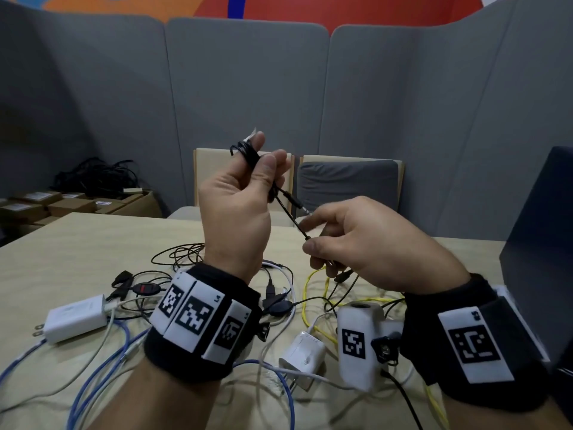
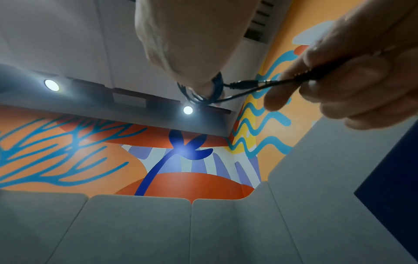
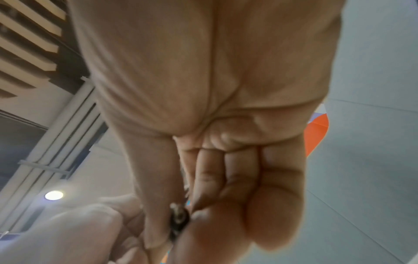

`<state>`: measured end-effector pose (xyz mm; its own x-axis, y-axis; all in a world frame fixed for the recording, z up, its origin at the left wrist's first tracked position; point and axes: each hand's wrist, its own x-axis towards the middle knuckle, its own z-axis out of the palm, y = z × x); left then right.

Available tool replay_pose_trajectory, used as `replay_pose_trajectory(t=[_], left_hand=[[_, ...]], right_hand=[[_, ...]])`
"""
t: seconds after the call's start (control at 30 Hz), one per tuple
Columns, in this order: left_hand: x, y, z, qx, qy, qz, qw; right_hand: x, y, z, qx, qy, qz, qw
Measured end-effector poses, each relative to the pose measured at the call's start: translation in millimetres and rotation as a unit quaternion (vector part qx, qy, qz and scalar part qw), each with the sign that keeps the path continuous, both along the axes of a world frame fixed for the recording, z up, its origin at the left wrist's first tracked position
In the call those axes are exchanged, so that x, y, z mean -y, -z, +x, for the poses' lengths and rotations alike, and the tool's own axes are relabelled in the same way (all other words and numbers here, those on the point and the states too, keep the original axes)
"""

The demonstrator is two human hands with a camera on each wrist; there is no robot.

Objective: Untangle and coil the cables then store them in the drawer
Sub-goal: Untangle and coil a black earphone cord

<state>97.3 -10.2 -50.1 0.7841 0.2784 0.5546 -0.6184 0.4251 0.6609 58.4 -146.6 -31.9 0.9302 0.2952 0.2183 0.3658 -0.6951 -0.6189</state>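
- Broadly, the desk [image 1: 77, 240] carries a tangle of loose cables: blue [image 1: 93, 380], yellow [image 1: 313, 287], white and thin black ones, well below the raised hands.
- Two white chargers lie among them, one [image 1: 77, 318] at the left, a smaller one [image 1: 305, 355] near the right wrist.
- Left hand [image 1: 235, 206] is raised, palm toward the head camera, with the black cable [image 1: 248, 153] wound in a small coil round its fingers [image 1: 257, 141], thumb pressed against the coil.
- Right hand [image 1: 372, 243] sits lower, beside the left; its thumb and forefinger pinch the cable's taut free end, other fingers curled.
- A plug [image 1: 294, 203] of the cable sticks out between the hands.
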Motion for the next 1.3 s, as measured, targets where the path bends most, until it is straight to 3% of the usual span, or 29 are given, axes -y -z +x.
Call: replay_pose_trajectory(t=[0.3,0.37,0.5,0.57,0.63,0.73,0.8,0.9,1.03,1.13,1.2,1.3], left_hand=[[8,8,3,-0.01,-0.054,0.079,0.995],[7,8,4,-0.026,-0.036,0.051,0.998],[0,1,7,-0.055,0.056,-0.088,0.993],[-2,2,8,-0.049,0.061,-0.093,0.993],[-2,6,9,-0.027,0.036,-0.038,0.998],[-3,12,10,0.021,0.026,0.139,0.99],[-4,13,10,0.028,0.077,0.227,0.97],[-3,12,5,-0.001,0.175,0.253,0.951],[-5,7,-6,-0.047,0.293,0.252,0.921],[-10,7,-9,-0.057,0.354,0.276,0.892],[-12,7,-8,-0.062,0.364,0.285,0.884],[-11,7,-8,-0.062,0.322,0.296,0.897]], right_hand=[[-1,-14,-17,0.006,0.009,-0.065,0.998],[0,-14,-18,-0.002,-0.002,-0.079,0.997],[-2,-10,-15,-0.012,-0.031,-0.087,0.996],[-5,-6,-14,-0.01,-0.053,-0.089,0.995],[-9,-5,-13,0.008,-0.084,-0.057,0.995],[-6,-7,-11,0.104,-0.105,0.068,0.987],[0,-9,-8,0.166,-0.1,0.153,0.969],[7,-7,-1,0.195,-0.083,0.249,0.945],[10,-4,7,0.242,-0.03,0.235,0.941],[12,-4,8,0.221,-0.034,0.199,0.954],[13,-3,8,0.21,-0.029,0.176,0.961],[13,-2,8,0.223,-0.004,0.163,0.961]])
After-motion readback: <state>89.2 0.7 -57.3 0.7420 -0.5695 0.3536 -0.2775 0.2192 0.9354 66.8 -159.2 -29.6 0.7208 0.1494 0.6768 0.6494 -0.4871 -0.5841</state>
